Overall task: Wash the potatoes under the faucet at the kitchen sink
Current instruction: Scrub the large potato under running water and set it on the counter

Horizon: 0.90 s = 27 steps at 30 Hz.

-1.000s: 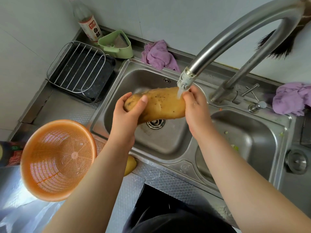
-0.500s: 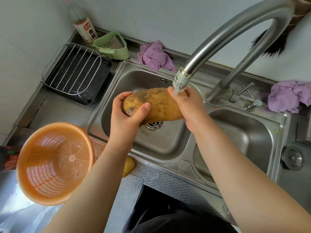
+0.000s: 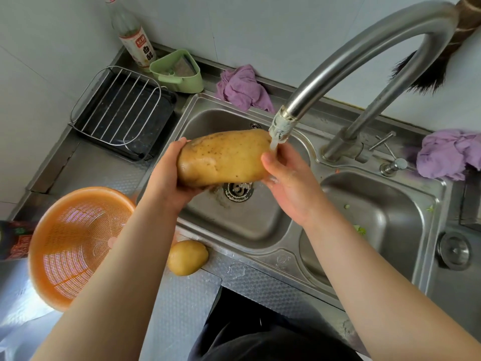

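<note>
A large, long potato is held lengthwise in the air above the drain of the left sink basin. Its skin is tan and wet-looking, with small dark specks. Its right end sits directly beneath the faucet nozzle, where a thin stream of water strikes it, so the placement seems meant to let the run-off fall straight into the drain.

The left hand cradles the potato's left end from below and behind, fingers curled round the far side, only their tips showing above the potato. The right hand grips the right end, thumb laid across the near face and fingers wrapped beneath, with water running over them. Holding both ends probably lets the person roll the potato under the stream while rubbing the skin.

A second, smaller potato lies on the steel counter at the sink's front edge, just beside the left forearm; whether it is already washed cannot be told. An orange plastic colander is tipped on its side on the counter to the left, near that potato, likely ready to receive washed ones.

Farther out, a dark tray with a wire rack sits left of the sink, with a green caddy and a bottle behind it. One purple cloth is bunched behind the basin, another purple cloth lies at the far right. The right basin holds a few green scraps.
</note>
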Available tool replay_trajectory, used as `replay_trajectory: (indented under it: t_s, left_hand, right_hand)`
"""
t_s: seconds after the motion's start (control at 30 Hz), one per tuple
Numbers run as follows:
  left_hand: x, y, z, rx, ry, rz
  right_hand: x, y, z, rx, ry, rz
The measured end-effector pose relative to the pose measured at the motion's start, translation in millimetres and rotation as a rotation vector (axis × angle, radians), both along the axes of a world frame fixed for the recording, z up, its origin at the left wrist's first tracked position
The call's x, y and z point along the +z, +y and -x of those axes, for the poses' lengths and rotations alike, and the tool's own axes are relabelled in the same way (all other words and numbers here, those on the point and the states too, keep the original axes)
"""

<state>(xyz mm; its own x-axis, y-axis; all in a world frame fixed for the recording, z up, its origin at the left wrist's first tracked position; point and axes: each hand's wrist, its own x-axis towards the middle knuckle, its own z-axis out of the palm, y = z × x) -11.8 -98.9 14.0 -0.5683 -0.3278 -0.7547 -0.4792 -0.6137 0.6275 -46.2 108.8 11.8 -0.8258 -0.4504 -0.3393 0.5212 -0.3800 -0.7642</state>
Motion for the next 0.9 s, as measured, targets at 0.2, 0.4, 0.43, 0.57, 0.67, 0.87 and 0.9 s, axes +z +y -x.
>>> replay_trajectory:
  t_s: [0.2,0.4,0.43,0.57,0.67,0.87,0.9]
  left_hand:
    - [-16.2,11.9,-5.6,-0.001,-0.079,-0.189]
    - [-26.9,17.2,-12.1,0.041,-0.105,-0.232]
    - [-26.9,17.8,-13.2,0.058,-0.087,-0.221]
    - [-26.5,16.2,-18.0,0.101,-0.027,-0.187]
    - [-23.4,13.7,-17.3,0.090,0.008,-0.139]
    - [-17.7,16.4,-12.2,0.055,0.023,-0.042]
    - [-17.6,18.6,-12.0,0.051,0.019,-0.041]
  right_hand:
    - [-3.3,-2.5,5.0,-0.011,-0.019,0.110]
    - [0.8,-6.5,5.1,-0.076,-0.037,0.019]
    - [1.5,-6.1,5.0,-0.068,-0.034,0.000]
    - [9.1,-1.6,10.7,0.047,-0.029,-0.076]
    - [13.5,2.0,19.7,0.130,-0.065,-0.098]
    - [13.4,-6.4,24.8,-0.023,-0.077,-0.348]
    - [12.4,-7.4,24.9,-0.062,-0.060,-0.400]
